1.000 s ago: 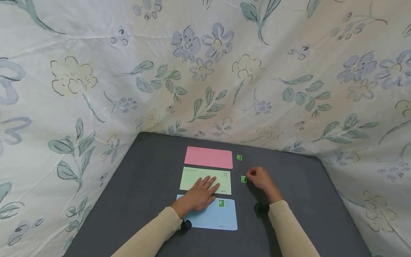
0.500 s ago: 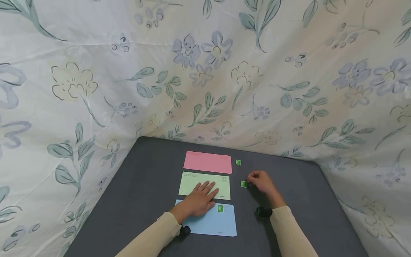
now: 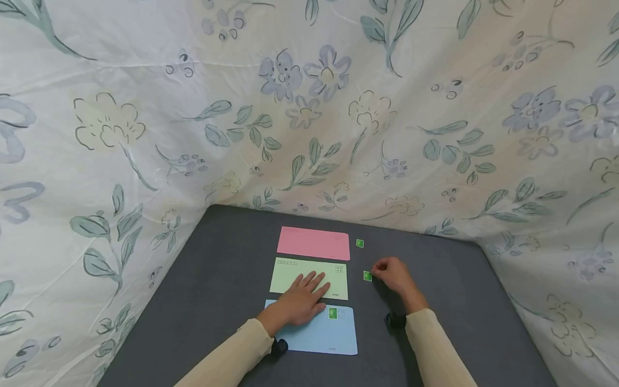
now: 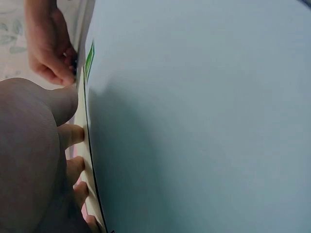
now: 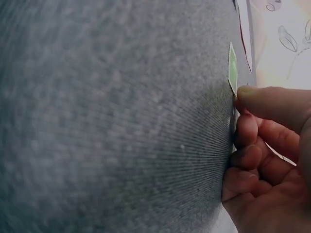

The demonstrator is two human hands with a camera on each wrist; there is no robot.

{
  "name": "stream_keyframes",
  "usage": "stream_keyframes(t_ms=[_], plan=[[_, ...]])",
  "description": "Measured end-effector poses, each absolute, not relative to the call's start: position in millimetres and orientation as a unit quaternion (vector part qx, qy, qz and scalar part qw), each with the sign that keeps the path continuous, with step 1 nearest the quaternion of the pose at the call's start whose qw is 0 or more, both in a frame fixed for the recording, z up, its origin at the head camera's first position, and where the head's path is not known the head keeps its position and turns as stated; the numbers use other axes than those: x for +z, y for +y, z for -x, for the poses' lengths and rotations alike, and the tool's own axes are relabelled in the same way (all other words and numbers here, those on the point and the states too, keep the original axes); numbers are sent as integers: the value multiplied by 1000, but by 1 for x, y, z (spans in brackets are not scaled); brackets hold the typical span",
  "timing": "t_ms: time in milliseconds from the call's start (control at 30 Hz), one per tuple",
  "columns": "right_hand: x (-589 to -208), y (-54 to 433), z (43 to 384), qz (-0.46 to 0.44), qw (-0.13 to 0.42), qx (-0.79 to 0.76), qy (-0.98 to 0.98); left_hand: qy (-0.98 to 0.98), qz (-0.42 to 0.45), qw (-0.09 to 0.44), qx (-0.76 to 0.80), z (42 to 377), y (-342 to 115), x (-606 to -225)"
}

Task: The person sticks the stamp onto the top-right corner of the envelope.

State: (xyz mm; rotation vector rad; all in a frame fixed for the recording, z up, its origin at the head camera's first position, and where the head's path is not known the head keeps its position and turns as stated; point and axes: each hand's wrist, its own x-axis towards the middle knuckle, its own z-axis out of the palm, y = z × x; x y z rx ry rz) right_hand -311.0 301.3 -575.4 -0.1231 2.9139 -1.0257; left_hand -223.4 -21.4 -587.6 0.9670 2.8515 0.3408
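Note:
My left hand (image 3: pixel 301 302) lies with spread, straight fingers on the light green envelope (image 3: pixel 284 277), its heel over the blue envelope (image 3: pixel 324 338). To the right of the green envelope, the thumb and index finger of my right hand (image 3: pixel 397 278) pinch the right edge of a small green postage stamp (image 3: pixel 367 276). In the right wrist view that stamp (image 5: pixel 233 70) stretches away from the fingertips, low over the dark tabletop, and the other fingers are curled. A similar stamp (image 3: pixel 332 313) sits on the blue envelope's upper right part, beside printed squares.
Farthest back lies a pink envelope (image 3: pixel 313 243), with another green stamp (image 3: pixel 360 243) to its right. All three envelopes form a column on the dark grey table (image 3: pixel 232 258). A floral cloth (image 3: pixel 309 107) hangs behind and at both sides.
Both hands stay nearly in place, the right fingers still at the stamp's edge. The whole view has shifted slightly, with table and envelopes a little lower in the picture than a second ago.

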Motion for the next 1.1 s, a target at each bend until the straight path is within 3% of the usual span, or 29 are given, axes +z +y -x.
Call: stream_keyframes(t_ms=[1100], plan=[[-584,312,312,61,21,-397,916,940,-313,67,115,221,-21,-586]])
